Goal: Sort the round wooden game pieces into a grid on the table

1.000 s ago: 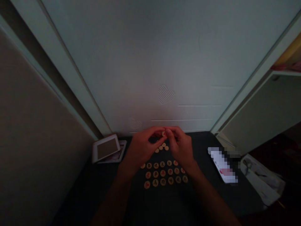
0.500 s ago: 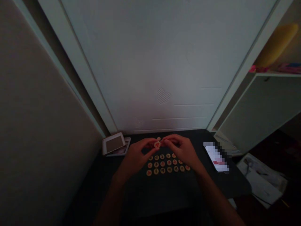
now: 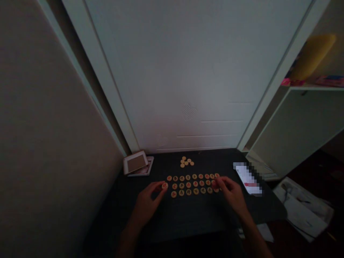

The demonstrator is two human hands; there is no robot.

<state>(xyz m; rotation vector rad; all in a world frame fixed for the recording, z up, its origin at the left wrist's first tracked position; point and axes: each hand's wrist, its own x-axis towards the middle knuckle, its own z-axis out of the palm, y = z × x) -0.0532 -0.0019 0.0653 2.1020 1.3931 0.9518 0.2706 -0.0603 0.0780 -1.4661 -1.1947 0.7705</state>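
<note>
Round wooden Chinese chess pieces with red or dark characters lie in three rows (image 3: pixel 195 184) on the dark tabletop. My left hand (image 3: pixel 149 199) pinches a Chinese chess piece (image 3: pixel 165 185) between thumb and fingers, just beyond the left end of the middle row. At the right end of the rows is my right hand (image 3: pixel 231 193), its fingers closed together low over the pieces. What those fingertips hold, if anything, is hidden in the dim light. Behind the rows lies a small loose group of blank-faced pieces (image 3: pixel 186 163).
A lit phone (image 3: pixel 247 179) lies at the table's right side. Two stacked shallow boxes or frames (image 3: pixel 138 163) sit at the back left. A white panel (image 3: pixel 172 79) rises behind the dark table (image 3: pixel 172 218). Papers and a pale box (image 3: pixel 303 208) are at lower right.
My hands have moved apart from the middle, left hand to the left end, right hand to the right end of the rows. The blank-faced pieces behind have come into sight.
</note>
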